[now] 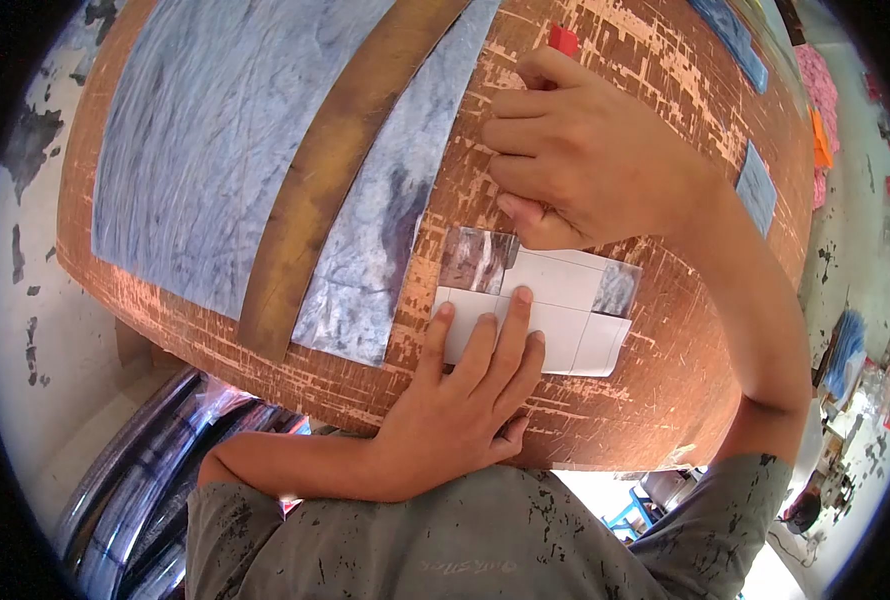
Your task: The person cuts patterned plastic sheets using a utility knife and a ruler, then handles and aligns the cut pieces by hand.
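Observation:
White paper pieces with ruled lines point(555, 335) lie on the scratched brown board point(355, 385), together with a dark glossy piece point(475, 262) and a small grey marbled piece point(616, 289). My left hand point(475, 385) is spread flat, its fingertips pressing on the white paper. Just above the paper's top edge, my right hand point(585, 150) is curled into a fist around something I cannot make out. A red end point(563, 40) sticks out above that fist.
A large blue-grey marbled sheet point(235, 130) lies at the left with a brown strip point(335, 170) across it. Small blue pieces point(756, 190) rest at the board's right. Shiny rolls point(135, 490) stand below left. A blue stool point(633, 515) is below right.

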{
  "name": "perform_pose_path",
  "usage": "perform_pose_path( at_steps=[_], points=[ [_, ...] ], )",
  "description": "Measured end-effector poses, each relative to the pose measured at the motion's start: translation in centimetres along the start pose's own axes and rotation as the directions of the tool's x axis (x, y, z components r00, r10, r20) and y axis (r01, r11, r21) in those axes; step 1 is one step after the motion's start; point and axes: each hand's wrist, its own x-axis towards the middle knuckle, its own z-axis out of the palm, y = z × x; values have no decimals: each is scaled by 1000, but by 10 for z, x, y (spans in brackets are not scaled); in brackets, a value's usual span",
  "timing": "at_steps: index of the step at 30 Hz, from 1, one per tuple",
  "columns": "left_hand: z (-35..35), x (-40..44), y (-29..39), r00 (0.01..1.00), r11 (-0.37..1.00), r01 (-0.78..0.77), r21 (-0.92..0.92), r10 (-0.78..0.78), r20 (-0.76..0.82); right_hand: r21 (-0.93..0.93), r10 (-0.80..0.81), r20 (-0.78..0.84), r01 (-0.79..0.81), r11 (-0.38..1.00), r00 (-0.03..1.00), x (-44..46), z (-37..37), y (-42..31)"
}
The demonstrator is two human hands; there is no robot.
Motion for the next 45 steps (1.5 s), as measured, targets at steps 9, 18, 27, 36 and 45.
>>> perform_pose_path(
  at_steps=[9, 18, 27, 36, 45],
  points=[
    [1, 0, 0, 1000, 1000, -2, 9, 2, 11, -9, -2, -39, 2, 1000, 999, 0, 1, 4],
    [1, -1, 0, 1000, 1000, -2, 2, 2, 19, -39, -11, -12, 11, 999, 1000, -2, -3, 13],
    [1, -1, 0, 1000, 1000, 2, 1, -2, 10, -54, -41, -50, 39, 998, 998, -3, -1, 18],
    [-1, -1, 0, 1000, 1000, 1, -2, -1, 13, -64, -8, -41, 6, 998, 999, -2, -2, 18],
    [-4, -2, 0, 1000, 999, 2, 42, -3, 7, -88, 11, 20, -10, 996, 1000, -5, -4, 24]
  ],
)
